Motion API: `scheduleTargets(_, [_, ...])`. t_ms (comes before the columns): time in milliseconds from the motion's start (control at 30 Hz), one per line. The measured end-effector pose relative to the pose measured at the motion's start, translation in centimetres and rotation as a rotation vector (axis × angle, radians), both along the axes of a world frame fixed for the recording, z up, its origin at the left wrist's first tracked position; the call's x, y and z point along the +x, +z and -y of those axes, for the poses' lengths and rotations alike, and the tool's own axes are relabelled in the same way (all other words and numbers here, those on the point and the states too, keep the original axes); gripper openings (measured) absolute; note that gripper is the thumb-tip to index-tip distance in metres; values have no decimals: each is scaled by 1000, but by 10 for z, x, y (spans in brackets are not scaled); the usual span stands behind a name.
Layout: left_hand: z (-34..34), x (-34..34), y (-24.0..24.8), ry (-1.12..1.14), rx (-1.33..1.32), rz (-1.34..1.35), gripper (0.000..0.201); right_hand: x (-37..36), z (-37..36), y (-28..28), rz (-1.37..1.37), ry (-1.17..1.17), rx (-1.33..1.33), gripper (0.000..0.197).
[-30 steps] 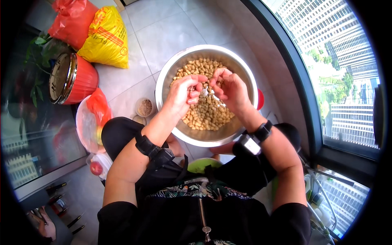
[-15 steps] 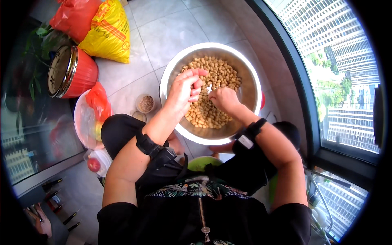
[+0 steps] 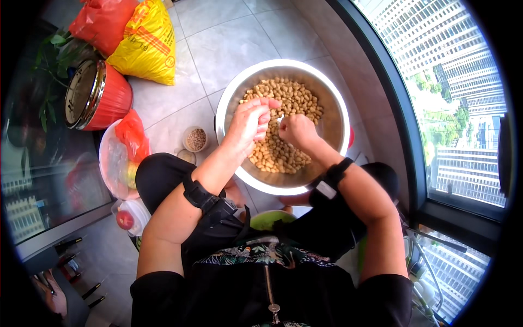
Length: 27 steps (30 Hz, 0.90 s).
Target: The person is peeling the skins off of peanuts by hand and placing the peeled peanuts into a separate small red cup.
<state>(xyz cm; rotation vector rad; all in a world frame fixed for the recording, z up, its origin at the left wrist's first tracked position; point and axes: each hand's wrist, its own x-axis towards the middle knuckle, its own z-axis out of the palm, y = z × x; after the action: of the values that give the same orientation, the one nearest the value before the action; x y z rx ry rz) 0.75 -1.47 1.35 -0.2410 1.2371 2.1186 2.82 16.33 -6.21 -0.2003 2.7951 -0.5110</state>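
A wide steel basin (image 3: 282, 65) stands on the grey tiled floor (image 3: 220, 52), toward the floor's right edge below the window, and peanuts in their shells (image 3: 278, 158) are heaped inside it, with bare metal showing along its right wall. Both hands are over the peanuts, just beside each other and apart. The left hand (image 3: 248, 124) is above the basin's left half, fingers curled toward the palm and thumb side up; whether anything is pinched in it, I cannot tell. The right hand (image 3: 299, 132), nearer the middle, is bent into a loose fist with its knuckles up; its fingertips are mostly hidden, so I cannot tell whether it grips a nut. A small white patch shows between the hands. Left of the basin's rim is a small tub (image 3: 184, 143) of reddish-brown bits, and a green bowl (image 3: 262, 220) sits between the person's legs. Along the floor's left edge stand a pale pink basin (image 3: 106, 161) with a red plastic bag (image 3: 132, 136) in it, a red bucket (image 3: 114, 95) and, farther off, a full yellow bag (image 3: 144, 54).
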Motion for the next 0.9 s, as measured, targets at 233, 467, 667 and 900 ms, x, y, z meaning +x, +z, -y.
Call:
scheduleTargets(233, [-10,1,7,-76,-226,-1,19,-7,-4,71,48,-354,-932,17])
scheduleTargets(467, [-13,2,-2,-69,-74,8,19,-8,-14,81,37,-447,-996,21])
scheduleTargets(667, [-13,0,-4,-76,-78,-16,21,1,-37,67,-117,-119,-494,23])
scheduleTargets(900, [-14,1,-4,-119,-94,-39,18,28,-45,45,358,294,452,18])
